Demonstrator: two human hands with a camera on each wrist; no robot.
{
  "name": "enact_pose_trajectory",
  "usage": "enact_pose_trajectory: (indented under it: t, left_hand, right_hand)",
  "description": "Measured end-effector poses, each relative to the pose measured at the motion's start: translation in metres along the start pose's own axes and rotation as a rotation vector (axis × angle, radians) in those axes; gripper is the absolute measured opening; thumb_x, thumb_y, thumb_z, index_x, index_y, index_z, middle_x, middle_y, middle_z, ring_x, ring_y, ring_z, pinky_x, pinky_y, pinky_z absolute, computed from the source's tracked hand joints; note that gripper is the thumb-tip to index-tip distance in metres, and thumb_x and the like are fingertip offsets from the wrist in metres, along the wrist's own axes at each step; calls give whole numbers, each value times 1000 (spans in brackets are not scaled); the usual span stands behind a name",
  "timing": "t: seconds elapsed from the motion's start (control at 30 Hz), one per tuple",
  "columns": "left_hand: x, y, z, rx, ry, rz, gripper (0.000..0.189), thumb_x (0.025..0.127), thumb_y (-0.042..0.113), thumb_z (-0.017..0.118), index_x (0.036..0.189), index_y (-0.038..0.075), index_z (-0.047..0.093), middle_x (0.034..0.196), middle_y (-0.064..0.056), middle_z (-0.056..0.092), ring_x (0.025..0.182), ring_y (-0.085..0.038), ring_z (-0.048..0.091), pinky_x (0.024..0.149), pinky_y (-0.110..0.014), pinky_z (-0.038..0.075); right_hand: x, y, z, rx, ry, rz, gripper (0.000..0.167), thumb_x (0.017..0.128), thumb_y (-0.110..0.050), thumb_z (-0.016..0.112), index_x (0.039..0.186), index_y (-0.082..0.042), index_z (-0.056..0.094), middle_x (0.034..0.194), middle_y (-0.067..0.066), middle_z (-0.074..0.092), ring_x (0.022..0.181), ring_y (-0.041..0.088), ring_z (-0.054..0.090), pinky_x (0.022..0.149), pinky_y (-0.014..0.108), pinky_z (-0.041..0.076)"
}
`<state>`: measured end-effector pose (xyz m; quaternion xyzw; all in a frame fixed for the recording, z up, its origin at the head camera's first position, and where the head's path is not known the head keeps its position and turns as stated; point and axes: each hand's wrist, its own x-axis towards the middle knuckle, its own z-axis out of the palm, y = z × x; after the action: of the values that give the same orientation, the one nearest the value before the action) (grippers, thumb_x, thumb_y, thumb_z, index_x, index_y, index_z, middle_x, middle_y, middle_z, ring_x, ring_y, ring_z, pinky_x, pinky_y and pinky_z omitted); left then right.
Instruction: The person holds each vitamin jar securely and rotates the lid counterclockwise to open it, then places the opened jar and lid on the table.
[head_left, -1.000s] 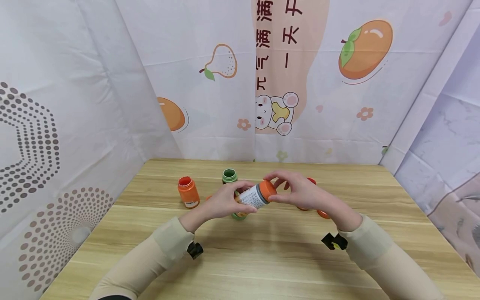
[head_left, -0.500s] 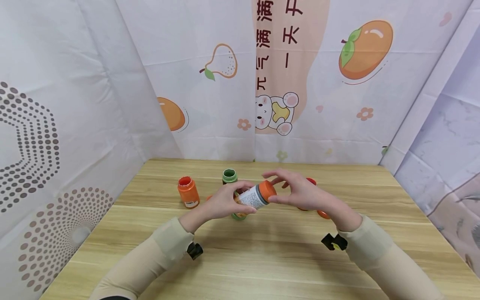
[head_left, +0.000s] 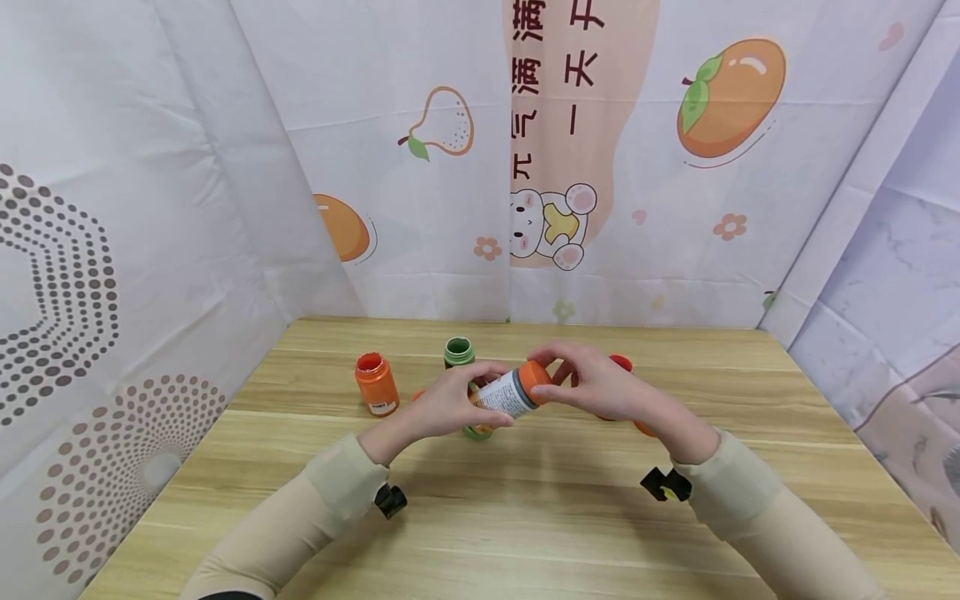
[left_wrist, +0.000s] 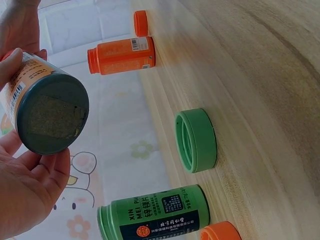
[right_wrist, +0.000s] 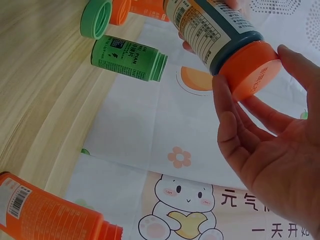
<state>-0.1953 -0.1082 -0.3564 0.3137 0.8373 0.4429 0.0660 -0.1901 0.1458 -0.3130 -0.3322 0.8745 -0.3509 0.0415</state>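
My left hand (head_left: 450, 404) grips the body of a pill bottle (head_left: 501, 396), held tilted above the table with its capped end up to the right. The bottle is dark grey-green with a white and orange printed label; its dark base (left_wrist: 55, 117) faces the left wrist camera. On its end sits an orange screw cap (right_wrist: 252, 70). The fingers and thumb of my right hand (head_left: 600, 383) pinch this cap around its rim, the palm off to the right. In the right wrist view, raised lettering shows on the cap's top.
An uncapped orange bottle (head_left: 377, 387) stands at the left, and an uncapped green bottle (head_left: 459, 352) stands behind my left hand. Another orange bottle (left_wrist: 122, 56) is partly hidden behind my right hand. A green cap (left_wrist: 196, 140) and orange caps (left_wrist: 141, 23) lie on the wooden table (head_left: 525, 517).
My right fingers lifted away from the cap half a second ago and now close on it again. The bottle and my left hand stay almost where they were.
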Motion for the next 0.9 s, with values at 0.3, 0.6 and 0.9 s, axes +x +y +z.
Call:
enact_pose_trajectory:
  t: [0.3, 0.6, 0.9]
  left_hand:
    - [0, 0, 0, -5, -8, -2, 57, 78, 30, 83, 128, 18, 59, 107, 6, 62, 95, -14, 58, 79, -34, 50]
    - [1, -2, 0, 1, -11, 1, 58, 78, 30, 83, 129, 18, 58, 107, 5, 62, 95, -14, 58, 80, -35, 50]
    - [0, -1, 0, 5, -5, -3, 57, 78, 29, 83, 129, 18, 59, 108, 5, 62, 94, -15, 57, 79, -35, 50]
  right_hand:
    - [-2, 0, 0, -29, 13, -100, 48, 83, -18, 79, 126, -10, 58, 115, 1, 61, 93, 15, 61, 75, 37, 52]
    - [-3, 2, -1, -49, -1, -162, 53, 80, -7, 80, 128, -13, 57, 123, -1, 59, 107, 19, 59, 84, 40, 49]
    - [-4, 0, -2, -12, 11, -96, 62, 86, -20, 76, 140, -12, 46, 137, 5, 51, 114, 22, 58, 89, 43, 47]
